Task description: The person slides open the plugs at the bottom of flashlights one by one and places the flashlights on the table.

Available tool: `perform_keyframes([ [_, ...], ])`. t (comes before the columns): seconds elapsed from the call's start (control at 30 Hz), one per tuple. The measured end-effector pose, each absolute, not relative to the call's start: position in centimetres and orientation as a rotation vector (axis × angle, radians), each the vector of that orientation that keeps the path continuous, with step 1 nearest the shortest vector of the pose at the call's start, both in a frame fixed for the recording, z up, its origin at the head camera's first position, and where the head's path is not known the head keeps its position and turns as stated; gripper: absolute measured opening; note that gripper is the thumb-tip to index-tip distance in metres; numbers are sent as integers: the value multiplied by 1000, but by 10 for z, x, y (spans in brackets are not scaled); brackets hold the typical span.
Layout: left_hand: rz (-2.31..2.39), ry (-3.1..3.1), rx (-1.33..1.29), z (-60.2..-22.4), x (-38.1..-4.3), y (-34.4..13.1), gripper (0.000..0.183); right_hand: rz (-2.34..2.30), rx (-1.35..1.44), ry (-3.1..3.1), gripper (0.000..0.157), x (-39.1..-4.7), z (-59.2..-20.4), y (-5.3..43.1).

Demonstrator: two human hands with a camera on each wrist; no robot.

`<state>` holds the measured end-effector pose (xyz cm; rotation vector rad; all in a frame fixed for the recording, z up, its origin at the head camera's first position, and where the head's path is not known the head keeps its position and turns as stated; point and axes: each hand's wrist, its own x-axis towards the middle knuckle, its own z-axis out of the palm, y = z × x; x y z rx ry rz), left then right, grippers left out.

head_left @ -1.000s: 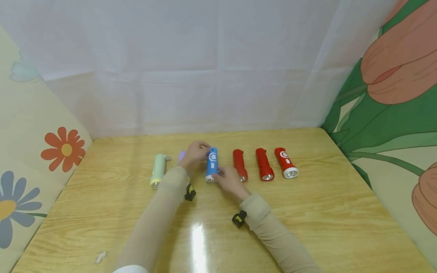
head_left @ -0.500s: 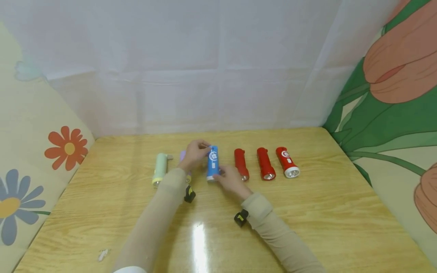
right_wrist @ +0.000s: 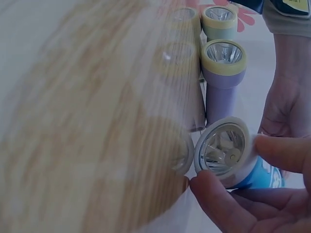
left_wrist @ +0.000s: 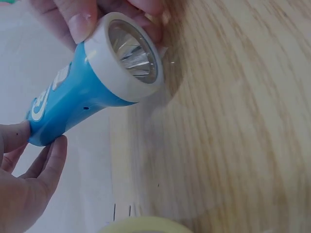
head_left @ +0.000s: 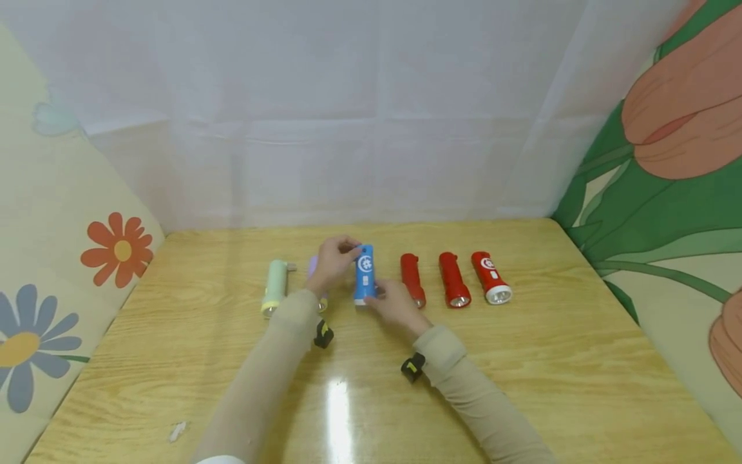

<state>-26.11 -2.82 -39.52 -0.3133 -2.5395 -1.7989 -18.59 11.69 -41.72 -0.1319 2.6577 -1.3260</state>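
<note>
A blue flashlight (head_left: 364, 276) with a white head is between my two hands, its lens end toward me. My left hand (head_left: 335, 262) pinches its tail end between thumb and fingers. At the white head, my right hand (head_left: 399, 305) grips with thumb and fingertips. The left wrist view shows the blue flashlight (left_wrist: 73, 92) tilted, its clear lens facing the wood. Just left of my left hand lies a purple flashlight (right_wrist: 223, 82) with a yellow rim, partly hidden by that hand in the head view. Close to my right hand lies a red flashlight (head_left: 411, 277).
A pale green flashlight (head_left: 275, 287) with a side piece lies at the left of the row. Farther right are another red flashlight (head_left: 453, 278) and a red one with a white head (head_left: 490, 277). A white scrap (head_left: 177, 431) sits on the wooden table (head_left: 556, 374) near its front left.
Both hands keep their hold on the blue flashlight. The whole head view has shifted slightly, so everything appears a little farther right.
</note>
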Motion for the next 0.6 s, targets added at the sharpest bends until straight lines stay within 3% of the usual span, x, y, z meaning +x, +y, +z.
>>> perform_keyframes([
  [0.6, -1785, -2460, -376, -395, -257, -27, 15, -1377, -155, 2617, 40, -188, -415, 117],
])
